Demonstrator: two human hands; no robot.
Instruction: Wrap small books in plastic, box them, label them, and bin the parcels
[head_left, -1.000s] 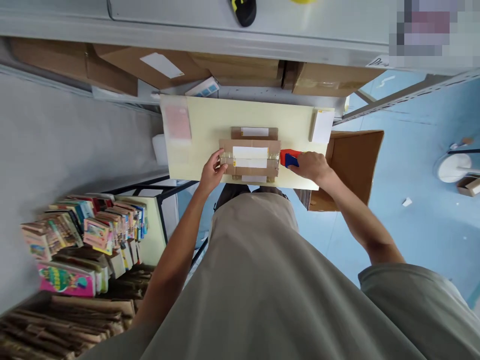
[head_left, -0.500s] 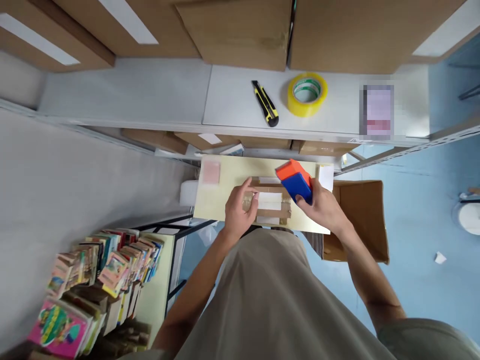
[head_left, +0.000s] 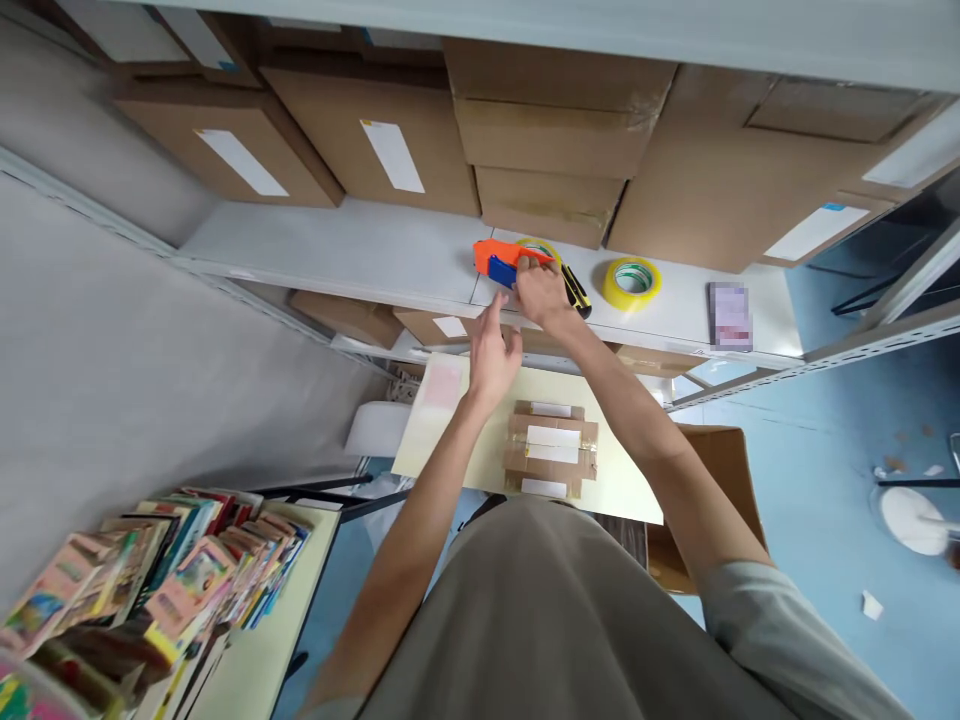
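My right hand (head_left: 541, 292) is wrapped round an orange and blue tape dispenser (head_left: 496, 262) at the shelf. A yellow tape roll (head_left: 536, 246) shows behind its fingers, apparently in the dispenser. Just below, my left hand (head_left: 493, 355) holds nothing, its thumb and fingers apart. A black and yellow utility knife (head_left: 577, 292) lies on the shelf beside my right hand, partly hidden by it. Further right on the shelf is another yellow roll of tape (head_left: 632, 284). On the table below lies a flattish brown cardboard box (head_left: 553, 468) with white labels.
Large cardboard boxes (head_left: 547, 140) line the back of the grey shelf (head_left: 360, 245). A blurred-out card-like item (head_left: 730, 316) lies at its right. The pale table (head_left: 626, 480) stands beneath, beside an open carton (head_left: 720, 460). Books (head_left: 195, 570) fill the lower left.
My right hand has carried the tape dispenser up and left from above the table to the shelf. My left hand has left the box and risen towards the shelf. The view has shifted.
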